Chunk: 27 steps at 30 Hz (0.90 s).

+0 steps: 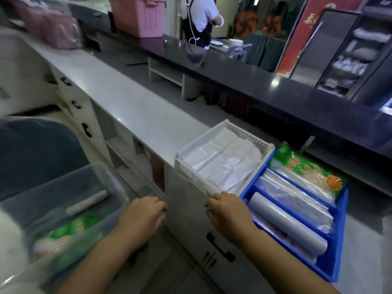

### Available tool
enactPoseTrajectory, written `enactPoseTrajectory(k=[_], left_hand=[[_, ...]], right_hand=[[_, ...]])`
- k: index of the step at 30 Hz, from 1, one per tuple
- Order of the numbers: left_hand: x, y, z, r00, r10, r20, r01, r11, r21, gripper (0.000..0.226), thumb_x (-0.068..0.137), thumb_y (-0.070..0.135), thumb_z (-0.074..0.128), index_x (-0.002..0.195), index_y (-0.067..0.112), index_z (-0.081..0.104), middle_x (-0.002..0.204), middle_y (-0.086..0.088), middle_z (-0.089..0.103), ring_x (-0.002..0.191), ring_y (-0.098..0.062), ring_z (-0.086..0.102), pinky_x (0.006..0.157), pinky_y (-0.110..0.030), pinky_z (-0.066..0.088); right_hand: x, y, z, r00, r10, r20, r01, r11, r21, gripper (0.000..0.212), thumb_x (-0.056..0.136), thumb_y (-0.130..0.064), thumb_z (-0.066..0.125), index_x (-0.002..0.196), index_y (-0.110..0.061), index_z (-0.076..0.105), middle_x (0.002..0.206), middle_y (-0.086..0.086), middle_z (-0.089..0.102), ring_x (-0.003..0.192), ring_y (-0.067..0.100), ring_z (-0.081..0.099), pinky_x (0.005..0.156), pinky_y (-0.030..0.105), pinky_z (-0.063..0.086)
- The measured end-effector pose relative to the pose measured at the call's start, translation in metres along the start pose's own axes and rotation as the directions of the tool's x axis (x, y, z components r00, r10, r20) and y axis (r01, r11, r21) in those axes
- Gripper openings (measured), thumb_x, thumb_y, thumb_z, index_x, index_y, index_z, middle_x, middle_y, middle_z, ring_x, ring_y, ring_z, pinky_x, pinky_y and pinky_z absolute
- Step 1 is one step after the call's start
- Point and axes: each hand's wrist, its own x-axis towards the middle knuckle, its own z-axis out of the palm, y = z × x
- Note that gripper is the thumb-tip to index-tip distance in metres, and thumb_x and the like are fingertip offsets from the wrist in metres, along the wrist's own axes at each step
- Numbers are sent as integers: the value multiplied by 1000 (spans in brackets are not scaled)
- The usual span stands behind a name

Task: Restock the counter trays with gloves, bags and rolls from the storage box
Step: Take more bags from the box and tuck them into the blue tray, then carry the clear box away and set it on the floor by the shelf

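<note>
A white slotted tray [252,139] full of folded clear bags sits on the pale counter's front edge. Right of it a blue divided tray [339,249] holds a green glove packet [305,170], flat clear bags [297,198] and a grey roll [286,221]. My right hand [229,211] rests at the white tray's near corner, its fingers curled on the rim. My left hand [141,217] hovers in front of the cabinet, fingers loosely bent, holding nothing. At lower left a clear storage box [101,179] contains a roll [87,201] and green glove packets [70,228].
White cabinet doors with black handles [220,247] stand below the counter. A raised dark counter [254,81] runs behind it, with a pink bin [137,15] on it. A person in an apron [201,18] stands beyond, at a cart with plates.
</note>
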Motion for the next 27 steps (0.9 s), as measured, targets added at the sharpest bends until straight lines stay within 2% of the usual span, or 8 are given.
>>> enactPoseTrajectory(k=[5,7,9,11,15,18,20,27], left_hand=[[-64,-94,-11,975,-217,49,217,976,0,26,87,33,51,111,27,59,117,2,61,110,-20,54,87,-33,41],[-90,-139,-13,954,-287,83,286,958,24,27,88,34,49,112,27,59,116,2,61,110,-20,54,88,-34,43],[-115,-187,-16,932,-349,98,349,937,13,26,88,34,49,110,27,61,114,2,62,108,-21,55,86,-35,45],[-138,-234,-20,907,-412,88,414,910,-7,26,87,33,51,110,29,61,114,4,63,108,-20,56,83,-33,45],[-168,-317,-25,878,-471,81,473,881,0,27,86,35,53,111,30,62,113,6,65,106,-17,58,84,-32,41],[-177,-359,-24,873,-481,84,484,875,-22,26,86,35,54,109,30,63,110,7,66,100,-15,59,70,-29,35],[-175,-378,-21,876,-471,104,477,878,-42,24,85,34,55,108,30,64,108,8,67,97,-14,60,64,-27,31],[-144,-434,-4,847,-493,198,520,844,-127,28,87,32,55,114,29,60,115,7,64,104,-17,58,72,-28,40]], right_hand=[[55,-75,36,990,-106,89,106,994,6,31,92,-31,37,95,-19,66,95,0,64,91,22,58,75,36,47],[77,-117,51,982,-138,126,137,990,19,22,87,-27,49,80,-16,66,78,3,65,75,25,60,61,34,48],[98,-161,65,980,-155,126,149,987,54,16,76,-21,67,61,-18,61,58,0,59,54,20,57,44,27,39],[120,-203,82,976,-160,147,145,984,107,20,71,-20,72,57,-22,58,55,-4,56,48,14,53,42,22,33],[164,-271,119,966,-176,188,144,975,169,16,73,-23,70,60,-23,60,58,-5,59,52,13,54,44,22,37],[183,-298,145,951,-149,270,94,974,205,17,87,-28,52,78,-21,65,78,-3,64,73,16,60,61,28,50],[194,-309,159,942,-103,319,36,977,210,24,90,-30,45,85,-18,65,86,-1,65,81,18,60,68,31,50],[250,-325,211,889,23,457,-110,980,164,26,91,-28,44,92,-13,65,97,6,67,89,27,61,69,35,49]])
